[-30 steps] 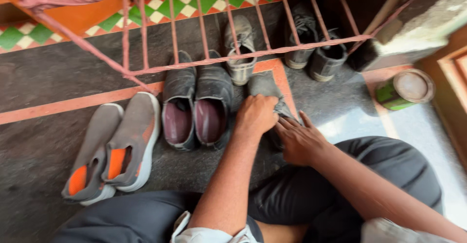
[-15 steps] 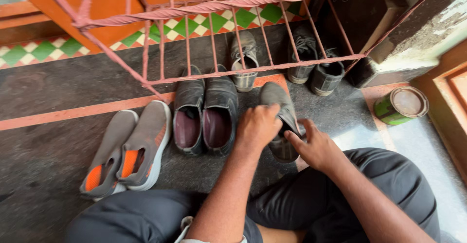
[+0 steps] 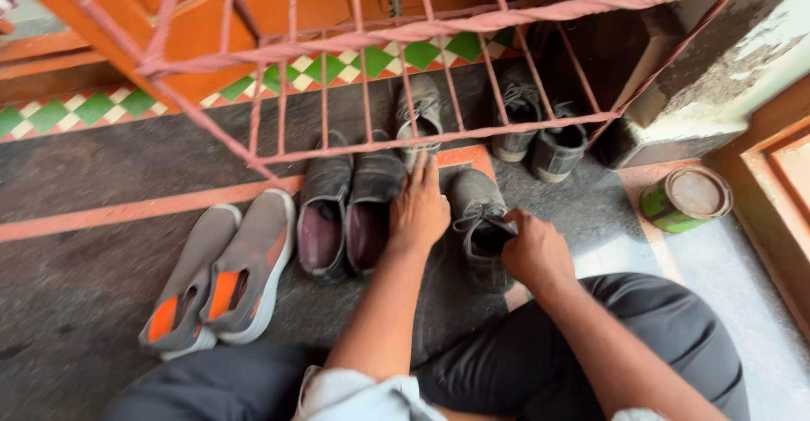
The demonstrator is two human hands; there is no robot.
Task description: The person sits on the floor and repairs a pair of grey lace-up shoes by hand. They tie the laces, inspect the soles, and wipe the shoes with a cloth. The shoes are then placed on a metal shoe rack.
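I sit on a dark stone floor with a grey laced shoe (image 3: 477,206) in front of my knees. My right hand (image 3: 534,250) is closed on the rim of its heel opening, and the shoe stands flat on the floor. To the left of that shoe lies my left hand (image 3: 419,208), flat with fingers stretched forward. It sits between the grey shoe and a dark slip-on pair with maroon insoles (image 3: 348,210), and its fingertips reach toward another grey shoe (image 3: 420,110) under the rack.
A pink metal rack (image 3: 439,24) slants over the far shoes, with two dark shoes (image 3: 540,130) behind its bars. Grey slip-ons with orange insoles (image 3: 224,273) lie at the left. A green tin with a lid (image 3: 685,199) stands at the right, near a wooden frame.
The grey laced shoe has gone from held between both hands to standing on the floor. My left hand came off it and lies flat; my right hand moved to its heel.
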